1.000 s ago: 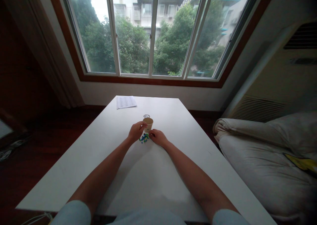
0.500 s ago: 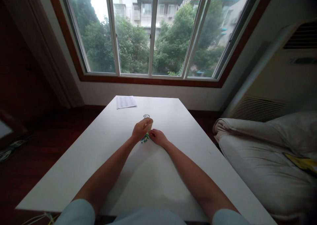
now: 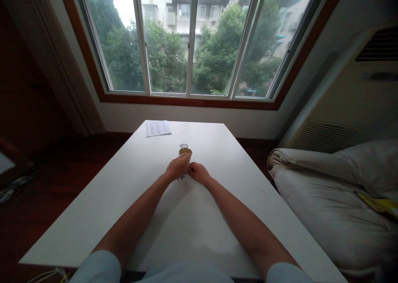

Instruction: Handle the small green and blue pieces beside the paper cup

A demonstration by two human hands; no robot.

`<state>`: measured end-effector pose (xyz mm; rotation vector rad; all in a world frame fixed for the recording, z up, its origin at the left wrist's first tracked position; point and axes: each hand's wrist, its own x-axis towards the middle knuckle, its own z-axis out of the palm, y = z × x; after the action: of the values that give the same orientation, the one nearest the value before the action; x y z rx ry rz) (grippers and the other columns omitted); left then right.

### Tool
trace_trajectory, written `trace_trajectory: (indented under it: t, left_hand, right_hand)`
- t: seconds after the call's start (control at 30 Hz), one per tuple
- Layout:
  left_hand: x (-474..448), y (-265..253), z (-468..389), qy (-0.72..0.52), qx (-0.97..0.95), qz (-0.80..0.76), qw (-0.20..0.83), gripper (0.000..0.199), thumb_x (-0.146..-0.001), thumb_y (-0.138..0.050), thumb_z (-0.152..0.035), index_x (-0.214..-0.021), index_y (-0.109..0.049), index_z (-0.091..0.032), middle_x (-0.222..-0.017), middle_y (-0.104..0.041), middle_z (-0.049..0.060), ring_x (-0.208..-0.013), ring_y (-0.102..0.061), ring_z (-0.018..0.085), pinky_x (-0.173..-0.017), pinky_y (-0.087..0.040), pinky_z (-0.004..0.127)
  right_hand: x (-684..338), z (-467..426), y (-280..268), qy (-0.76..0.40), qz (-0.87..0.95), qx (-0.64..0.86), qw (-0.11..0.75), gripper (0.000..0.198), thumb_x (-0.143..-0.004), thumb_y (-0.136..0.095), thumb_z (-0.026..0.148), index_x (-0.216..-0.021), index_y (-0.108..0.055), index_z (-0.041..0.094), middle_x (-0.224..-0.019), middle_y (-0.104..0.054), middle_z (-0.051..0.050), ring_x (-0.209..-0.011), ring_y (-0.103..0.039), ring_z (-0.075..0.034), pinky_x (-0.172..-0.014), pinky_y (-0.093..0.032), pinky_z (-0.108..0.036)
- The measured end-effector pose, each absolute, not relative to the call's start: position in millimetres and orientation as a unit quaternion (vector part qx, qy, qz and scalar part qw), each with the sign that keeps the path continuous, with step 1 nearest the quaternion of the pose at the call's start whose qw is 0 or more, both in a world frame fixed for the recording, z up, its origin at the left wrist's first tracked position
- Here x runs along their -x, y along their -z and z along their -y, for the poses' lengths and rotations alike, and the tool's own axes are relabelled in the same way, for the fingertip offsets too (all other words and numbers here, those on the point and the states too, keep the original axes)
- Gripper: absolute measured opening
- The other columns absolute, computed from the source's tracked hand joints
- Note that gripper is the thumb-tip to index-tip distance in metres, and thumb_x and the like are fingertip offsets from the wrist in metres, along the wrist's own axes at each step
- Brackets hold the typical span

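Observation:
A small tan cup (image 3: 185, 150) stands upright near the middle of the table, its dark opening facing up. My left hand (image 3: 178, 167) is in front of it, hiding its lower part. The left fingers are drawn together toward the right hand; what they hold, if anything, is too small to name. My right hand (image 3: 199, 173) rests on the table just to the right, thumb and fingers pinched on something I cannot make out. Small blue and green beads (image 3: 182, 177) show below my left hand, mostly covered by it. Behind the cup lies a thin dark loop (image 3: 183, 145).
The white table (image 3: 248, 191) stretches toward the window. Sheets of printed paper (image 3: 158, 128) lie at its far left corner. A padded, cloth-covered seat (image 3: 311, 204) stands along the right side, with cables (image 3: 15, 187) on the floor at left.
My left hand has let go of the cup and come down in front of it, over the beads. The cup now stands upright. My right hand has barely moved.

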<state>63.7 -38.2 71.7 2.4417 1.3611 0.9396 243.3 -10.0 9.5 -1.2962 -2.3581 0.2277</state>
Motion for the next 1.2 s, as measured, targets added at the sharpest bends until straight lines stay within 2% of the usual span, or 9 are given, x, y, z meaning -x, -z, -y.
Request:
trace_trajectory:
  t: [0.23, 0.43, 0.67, 0.83, 1.2]
  left_hand:
    - [-61, -81, 41, -0.364, -0.814, -0.447, 0.079, 0.042, -0.089, -0.055, -0.019, -0.13, -0.058, -0.026, -0.141, -0.053, 0.007, -0.116, -0.059, 0.021, -0.098, -0.05, 0.033]
    - [-51, -94, 46, -0.416, -0.772, -0.479, 0.047, 0.029, -0.091, -0.049, -0.018, -0.114, -0.066, -0.022, -0.118, -0.062, 0.006, -0.096, -0.061, 0.017, -0.085, -0.051, 0.03]
    - [-27, -69, 40, -0.387, -0.758, -0.524, 0.023, 0.022, -0.09, -0.048, -0.016, -0.098, -0.068, -0.021, -0.097, -0.064, 0.006, -0.082, -0.058, 0.016, -0.079, -0.047, 0.03]
    - [-13, -43, 28, -0.323, -0.765, -0.556, 0.039, 0.016, -0.086, -0.053, -0.015, -0.086, -0.069, -0.021, -0.089, -0.065, 0.005, -0.089, -0.056, 0.02, -0.081, -0.045, 0.032]
    - [-20, -33, 30, -0.281, -0.791, -0.539, 0.07, 0.016, -0.085, -0.059, -0.025, -0.087, -0.074, -0.022, -0.089, -0.066, 0.006, -0.09, -0.055, 0.02, -0.081, -0.043, 0.031]
  right_hand:
    - [-244, 19, -20, -0.098, 0.857, 0.453, 0.224, 0.017, -0.093, -0.056, 0.028, -0.097, -0.071, 0.021, -0.089, -0.065, -0.003, -0.078, -0.057, -0.014, -0.072, -0.037, -0.023]
    - [-245, 23, -26, -0.108, 0.871, 0.426, 0.219, 0.013, -0.089, -0.063, 0.032, -0.094, -0.07, 0.023, -0.087, -0.064, -0.001, -0.075, -0.055, -0.013, -0.069, -0.037, -0.023]
    - [-246, 22, -24, -0.117, 0.87, 0.422, 0.226, 0.023, -0.086, -0.067, 0.035, -0.107, -0.07, 0.026, -0.09, -0.064, 0.0, -0.075, -0.056, -0.013, -0.07, -0.039, -0.023]
    - [-245, 24, -26, -0.118, 0.869, 0.423, 0.228, 0.017, -0.088, -0.065, 0.033, -0.103, -0.07, 0.026, -0.091, -0.064, -0.001, -0.076, -0.056, -0.013, -0.069, -0.038, -0.023]
    - [-241, 21, -23, -0.114, 0.869, 0.424, 0.227, 0.012, -0.087, -0.066, 0.028, -0.099, -0.068, 0.024, -0.089, -0.063, 0.0, -0.079, -0.056, -0.014, -0.07, -0.039, -0.023]
